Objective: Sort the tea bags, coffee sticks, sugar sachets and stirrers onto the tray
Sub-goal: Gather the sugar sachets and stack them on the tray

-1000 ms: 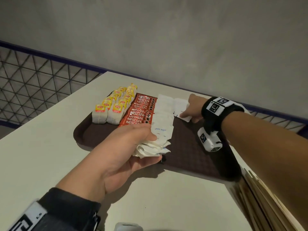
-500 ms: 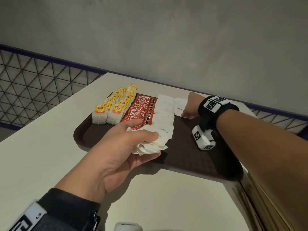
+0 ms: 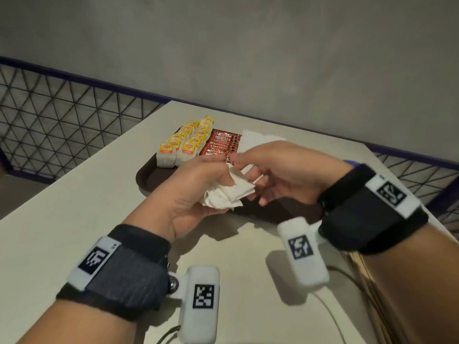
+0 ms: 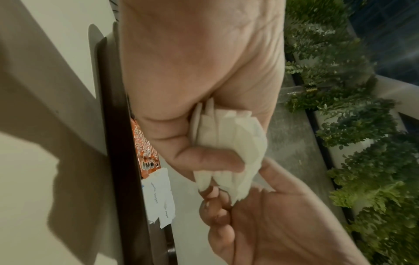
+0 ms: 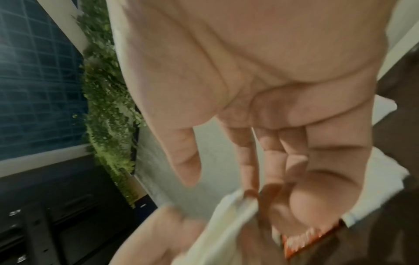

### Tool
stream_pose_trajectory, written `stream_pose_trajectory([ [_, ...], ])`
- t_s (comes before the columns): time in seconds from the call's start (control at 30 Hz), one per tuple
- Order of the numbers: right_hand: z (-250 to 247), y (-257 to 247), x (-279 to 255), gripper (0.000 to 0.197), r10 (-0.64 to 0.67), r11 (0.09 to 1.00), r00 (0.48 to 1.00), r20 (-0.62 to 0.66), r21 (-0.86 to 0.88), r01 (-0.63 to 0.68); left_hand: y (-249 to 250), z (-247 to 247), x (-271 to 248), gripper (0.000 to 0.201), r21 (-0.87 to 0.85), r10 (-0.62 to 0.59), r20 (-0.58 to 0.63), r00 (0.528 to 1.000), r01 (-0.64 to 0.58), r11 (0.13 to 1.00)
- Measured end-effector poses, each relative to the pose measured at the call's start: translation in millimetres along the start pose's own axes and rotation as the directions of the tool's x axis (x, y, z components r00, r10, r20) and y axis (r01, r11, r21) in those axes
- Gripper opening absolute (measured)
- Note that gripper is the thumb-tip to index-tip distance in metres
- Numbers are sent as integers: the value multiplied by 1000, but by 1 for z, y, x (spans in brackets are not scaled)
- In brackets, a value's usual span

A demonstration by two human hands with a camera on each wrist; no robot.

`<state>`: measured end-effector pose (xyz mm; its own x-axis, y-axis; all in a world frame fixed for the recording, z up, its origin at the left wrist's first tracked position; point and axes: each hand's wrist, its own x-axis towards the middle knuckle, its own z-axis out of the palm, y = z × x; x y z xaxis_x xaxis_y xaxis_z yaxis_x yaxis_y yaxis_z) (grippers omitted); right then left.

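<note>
White paper fills the left hand [image 3: 198,194]: a bunch of sugar sachets [image 3: 229,193], with the fingers and thumb curled tight around them. The bunch is held up in the air, just above the near edge of the brown tray [image 3: 146,175]. The right hand [image 3: 280,175] is right beside it. Its fingers are loose and a little spread, and the tips touch the top of the bunch. It does not seem to have a sachet pinched yet.

On the table's [image 3: 74,219] right edge, near the person, thin wooden stirrers [image 3: 367,269] poke out from under the right arm. They are not on the tray.

Farther back on the tray, some sugar sachets [image 4: 158,197] lie flat in a row. Next to them, toward the left edge, is a row of red Nescafe coffee sticks [image 3: 222,145]. Then come two rows of yellow Lipton tea bags [image 3: 185,142].

So the sugar step looks half done. Next, the right hand likely needs to pinch one sachet off the bunch and lay it beside the others.
</note>
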<state>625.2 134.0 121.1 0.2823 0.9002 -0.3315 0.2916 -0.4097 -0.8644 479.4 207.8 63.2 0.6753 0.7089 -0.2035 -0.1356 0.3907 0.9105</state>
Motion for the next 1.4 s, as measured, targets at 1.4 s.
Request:
stream_pose_trajectory([
  [1.4,24,71,-43,20,-71,542,977,-199,815,206,-6,3,-5,58,100,25,113,993,-37,994],
])
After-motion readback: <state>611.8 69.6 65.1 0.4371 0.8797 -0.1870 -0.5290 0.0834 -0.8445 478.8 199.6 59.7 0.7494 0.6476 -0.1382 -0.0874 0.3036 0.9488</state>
